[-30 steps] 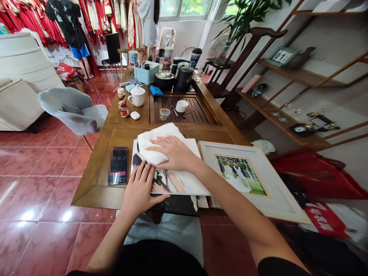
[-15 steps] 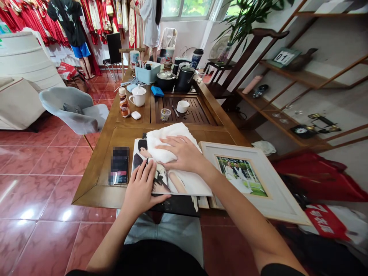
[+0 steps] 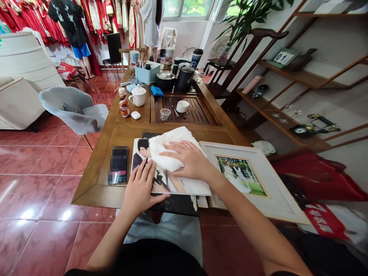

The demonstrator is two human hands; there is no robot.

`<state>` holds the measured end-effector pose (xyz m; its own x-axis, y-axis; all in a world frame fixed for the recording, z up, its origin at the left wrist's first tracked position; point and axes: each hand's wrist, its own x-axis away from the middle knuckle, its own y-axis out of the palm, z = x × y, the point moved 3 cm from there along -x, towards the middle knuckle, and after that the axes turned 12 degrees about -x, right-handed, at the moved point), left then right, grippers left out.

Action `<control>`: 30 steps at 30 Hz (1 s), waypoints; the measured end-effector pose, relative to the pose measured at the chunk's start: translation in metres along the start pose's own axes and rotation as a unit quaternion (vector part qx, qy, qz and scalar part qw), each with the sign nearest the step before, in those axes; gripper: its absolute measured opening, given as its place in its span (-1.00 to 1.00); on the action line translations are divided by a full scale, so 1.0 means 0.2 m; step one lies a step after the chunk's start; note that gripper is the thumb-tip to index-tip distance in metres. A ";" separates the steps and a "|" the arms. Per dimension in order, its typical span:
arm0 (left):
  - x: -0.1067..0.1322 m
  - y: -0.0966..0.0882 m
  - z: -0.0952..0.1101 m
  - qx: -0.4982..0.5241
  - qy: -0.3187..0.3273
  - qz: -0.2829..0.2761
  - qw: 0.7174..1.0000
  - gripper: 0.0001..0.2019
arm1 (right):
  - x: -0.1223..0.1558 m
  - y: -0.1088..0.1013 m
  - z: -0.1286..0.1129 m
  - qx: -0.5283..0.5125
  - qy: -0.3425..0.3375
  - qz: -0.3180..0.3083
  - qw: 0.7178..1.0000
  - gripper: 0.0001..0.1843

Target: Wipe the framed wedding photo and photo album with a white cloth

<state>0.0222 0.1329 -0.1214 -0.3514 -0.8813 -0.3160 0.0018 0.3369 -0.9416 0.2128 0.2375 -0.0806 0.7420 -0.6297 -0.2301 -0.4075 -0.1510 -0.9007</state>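
Observation:
A large photo print (image 3: 184, 184) lies on the near end of the wooden table (image 3: 97, 165), on top of darker prints. My right hand (image 3: 192, 160) lies flat on a folded white cloth (image 3: 168, 147) and presses it onto the print's upper middle. My left hand (image 3: 141, 188) rests with fingers spread on the print's lower left corner, holding it down.
A white framed photo (image 3: 258, 180) lies to the right, overhanging the table edge. A phone (image 3: 118, 165) lies left of the print. Farther back are a tea tray (image 3: 184, 111), teapot, bottle and kettles. A grey chair (image 3: 73, 109) stands left; two people stand by hanging clothes.
My right hand has slid the cloth to the right across the print, uncovering more of the picture's left side. My left hand has stayed in place.

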 end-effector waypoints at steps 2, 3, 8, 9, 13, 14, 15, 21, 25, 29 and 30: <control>0.00 0.00 0.00 -0.001 -0.001 -0.002 1.000 0.00 | 0.01 0.00 0.01 0.007 0.015 0.015 1.000 -0.35; 0.00 0.00 0.00 -0.002 0.000 -0.001 1.000 0.01 | 0.02 -0.01 0.01 0.011 0.022 0.021 0.999 -0.35; 0.00 0.00 0.00 -0.004 0.007 -0.003 1.000 0.01 | 0.08 0.00 -0.01 0.000 0.002 0.006 1.000 -0.31; 0.00 0.00 0.00 -0.004 0.005 -0.004 1.000 0.01 | 0.09 0.00 -0.01 0.000 0.001 0.009 1.000 -0.32; 0.00 0.00 0.00 -0.007 0.001 -0.004 1.000 0.01 | 0.14 -0.01 0.00 0.019 0.025 0.038 0.999 -0.37; 0.00 0.00 0.00 -0.007 0.001 -0.004 1.000 0.01 | 0.15 0.00 0.00 0.021 0.027 0.039 0.999 -0.36; 0.00 0.00 0.00 -0.006 0.001 -0.003 1.000 0.01 | 0.16 0.01 -0.01 0.021 0.022 0.035 0.999 -0.33; 0.00 0.00 0.00 -0.006 0.001 -0.004 1.000 0.02 | 0.21 0.02 -0.06 0.009 0.010 0.020 1.000 -0.29; 0.00 0.00 0.00 -0.007 0.004 0.004 1.000 0.00 | 0.23 0.03 -0.10 0.009 0.002 0.028 1.000 -0.28; 0.00 0.00 0.00 -0.002 0.003 0.010 1.000 -0.02 | 0.26 0.04 -0.14 -0.009 -0.048 0.018 0.999 -0.28; 0.00 0.00 0.00 -0.003 0.002 0.010 1.000 -0.02 | 0.26 0.04 -0.13 -0.008 -0.045 0.022 0.999 -0.30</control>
<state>0.0226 0.1332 -0.1210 -0.3550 -0.8733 -0.3336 0.0040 0.3554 -0.9347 0.2344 0.1833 -0.0901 0.7680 -0.5645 -0.3025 -0.4489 -0.1377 -0.8829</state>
